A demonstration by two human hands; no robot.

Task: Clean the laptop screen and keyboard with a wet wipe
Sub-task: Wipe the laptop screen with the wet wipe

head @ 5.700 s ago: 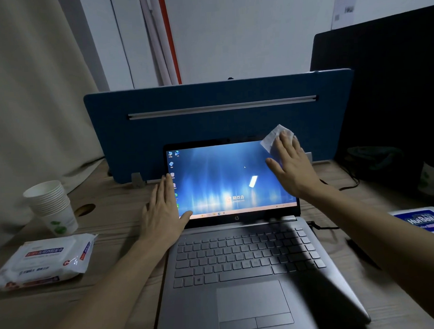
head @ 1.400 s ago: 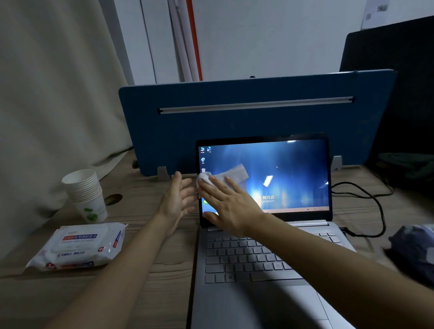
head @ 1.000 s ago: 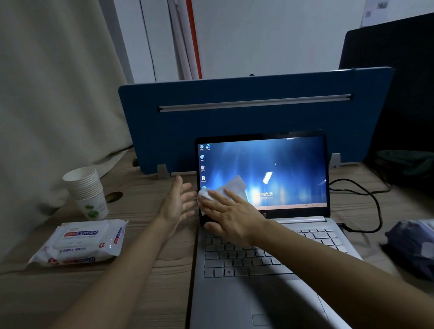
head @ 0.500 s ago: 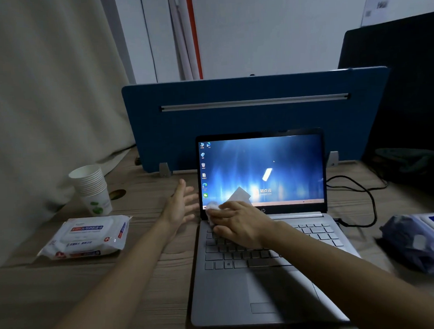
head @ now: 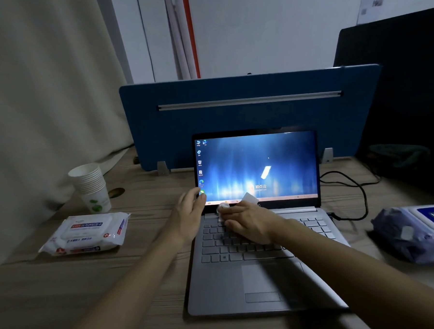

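A silver laptop stands open on the wooden desk, its screen lit blue. My right hand lies flat over the upper left of the keyboard and presses a white wet wipe onto the keys. One corner of the wipe sticks up against the screen's lower edge, and a bunched part shows at my fingertips. My left hand is open with straight fingers at the lower left corner of the screen frame.
A white wet-wipe pack lies left of the laptop, with a stack of paper cups behind it. A blue divider panel stands behind the laptop. A black cable loops at the right, near a bluish wipe pack.
My right hand has carried the wipe down the left side of the screen and onto the top left keys. My left hand has stayed at the screen's left edge.
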